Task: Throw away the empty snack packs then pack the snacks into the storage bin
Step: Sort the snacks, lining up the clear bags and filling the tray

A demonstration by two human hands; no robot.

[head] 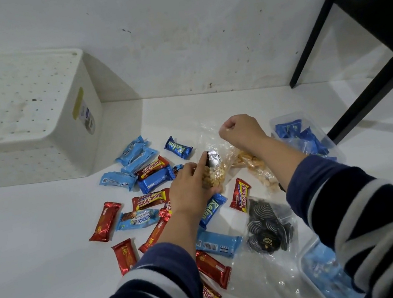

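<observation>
Left hand (192, 189) grips nut bag (212, 175), right hand (241, 131) pinches its top; we've packed nothing—bin (26, 113) at 10 o'clock.

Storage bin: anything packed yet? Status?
Done: nothing visibly packed; the white storage bin sits upside down beside the pile. In hand: the left hand holds a clear bag of pale snacks, while the right hand pinches its top. Left: wrapped bars scattered on the floor, plus a bag of dark swirl cookies.
</observation>
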